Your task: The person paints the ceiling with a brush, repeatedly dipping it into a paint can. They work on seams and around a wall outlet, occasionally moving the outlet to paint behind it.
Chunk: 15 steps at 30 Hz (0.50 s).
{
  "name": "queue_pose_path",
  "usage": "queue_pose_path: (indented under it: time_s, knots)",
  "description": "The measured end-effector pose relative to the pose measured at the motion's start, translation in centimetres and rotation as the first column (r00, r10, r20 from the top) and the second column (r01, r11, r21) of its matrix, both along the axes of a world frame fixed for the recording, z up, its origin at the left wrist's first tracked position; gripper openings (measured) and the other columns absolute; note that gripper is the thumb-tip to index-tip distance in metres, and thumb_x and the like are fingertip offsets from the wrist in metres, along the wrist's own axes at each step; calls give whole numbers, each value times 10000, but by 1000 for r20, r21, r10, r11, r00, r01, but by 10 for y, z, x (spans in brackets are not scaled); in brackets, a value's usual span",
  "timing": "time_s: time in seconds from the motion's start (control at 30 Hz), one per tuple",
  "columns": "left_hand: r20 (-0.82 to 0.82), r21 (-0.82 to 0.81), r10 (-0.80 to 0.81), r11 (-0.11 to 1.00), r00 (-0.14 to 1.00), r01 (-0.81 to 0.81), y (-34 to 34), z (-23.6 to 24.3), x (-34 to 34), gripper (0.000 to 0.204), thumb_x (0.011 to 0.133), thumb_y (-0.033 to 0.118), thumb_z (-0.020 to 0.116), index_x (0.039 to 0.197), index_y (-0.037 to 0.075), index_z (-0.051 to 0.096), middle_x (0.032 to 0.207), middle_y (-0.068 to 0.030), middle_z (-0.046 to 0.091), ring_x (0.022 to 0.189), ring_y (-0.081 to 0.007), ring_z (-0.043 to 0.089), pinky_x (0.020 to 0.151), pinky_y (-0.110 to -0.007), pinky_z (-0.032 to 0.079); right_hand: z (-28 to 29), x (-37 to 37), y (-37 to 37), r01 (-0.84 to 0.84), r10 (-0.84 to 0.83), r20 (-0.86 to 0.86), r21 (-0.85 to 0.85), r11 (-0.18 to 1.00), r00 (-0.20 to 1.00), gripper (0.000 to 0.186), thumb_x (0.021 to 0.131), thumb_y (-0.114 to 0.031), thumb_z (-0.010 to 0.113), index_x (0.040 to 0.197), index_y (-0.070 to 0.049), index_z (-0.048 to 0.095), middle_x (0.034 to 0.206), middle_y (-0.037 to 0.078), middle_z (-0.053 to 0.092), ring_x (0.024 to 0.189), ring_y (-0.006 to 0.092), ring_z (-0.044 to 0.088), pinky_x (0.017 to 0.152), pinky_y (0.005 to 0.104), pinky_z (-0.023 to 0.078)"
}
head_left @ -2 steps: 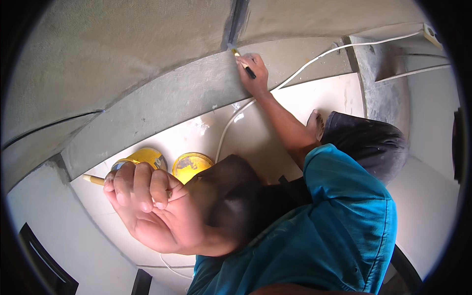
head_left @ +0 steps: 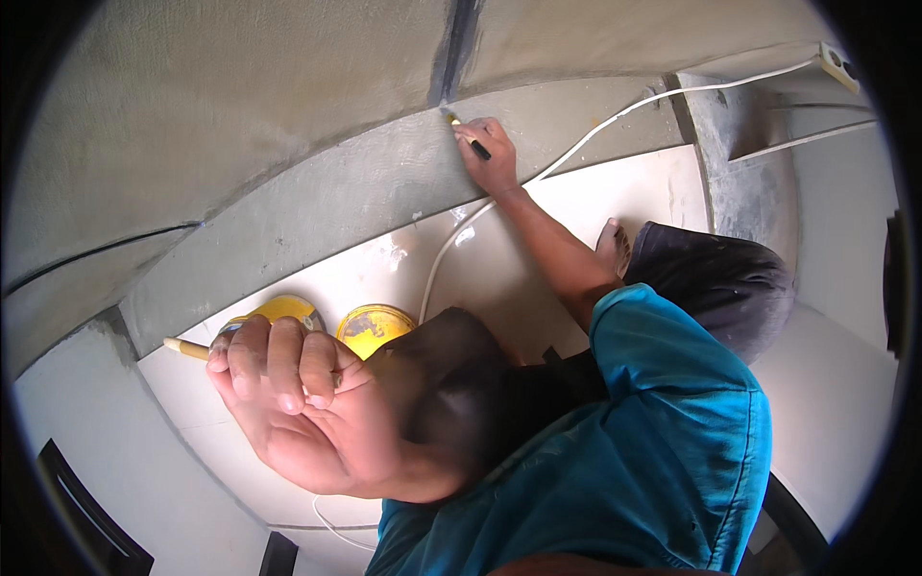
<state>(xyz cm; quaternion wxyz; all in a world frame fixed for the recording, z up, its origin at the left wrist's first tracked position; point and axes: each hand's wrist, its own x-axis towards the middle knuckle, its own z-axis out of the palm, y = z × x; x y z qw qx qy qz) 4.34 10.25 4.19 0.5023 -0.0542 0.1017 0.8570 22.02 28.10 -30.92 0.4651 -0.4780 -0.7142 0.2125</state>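
My right hand (head_left: 495, 161) grips a small paintbrush (head_left: 477, 148) with a pale handle and black end. Its bristle tip meets the grey band at the wall's foot, just below a dark vertical groove (head_left: 456, 53). Held up close at the left, my left hand (head_left: 298, 384) has its fingers curled round a pale wooden handle (head_left: 184, 348). One end of the handle sticks out past the fingers; whatever is on its other end is hidden. Behind that hand stands a yellow tub (head_left: 288, 309), partly covered by the fingers. Beside it is a round yellow lid or open tub (head_left: 375, 328).
A white cable (head_left: 595, 132) crosses the light floor tiles (head_left: 394, 252) and runs under my right forearm to a socket block (head_left: 838, 67) at upper right. My bent knees in dark trousers (head_left: 715, 278) flank the work. A concrete block (head_left: 735, 154) adjoins the wall.
The paintbrush tip has shifted slightly down and left, from the groove's lower end onto the grey band below. My left hand keeps its hold on the wooden handle.
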Motion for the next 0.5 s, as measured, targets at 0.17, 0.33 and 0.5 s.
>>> queue_pose_path:
  time_s: [0.17,0.33,0.5]
  knots:
    - [-15,-16,37,999,999,-37,-3,-3,1,223,1113,216,351,984,74,466,834,-33,468,688,-157,411,615,-312,362,46,-13,29,-10,12,-22,77,997,1000,174,846,-41,783,1018,-63,765,958,113,712,883,249,710,777,356,558]
    - [42,30,37,999,998,-38,-1,-13,-2,273,1117,248,382,1076,49,566,812,-14,447,683,-162,407,607,-314,347,197,-7,62,41,4,-90,488,872,996,137,839,-63,825,958,-36,763,931,78,740,842,218,699,757,343,548]
    - [43,63,41,997,998,-43,-2,-14,0,252,1110,237,423,1109,39,579,834,-6,479,687,-161,421,606,-317,353,232,-11,67,153,-113,-106,764,627,988,200,803,-46,858,965,-44,740,953,79,694,840,190,656,698,309,544]
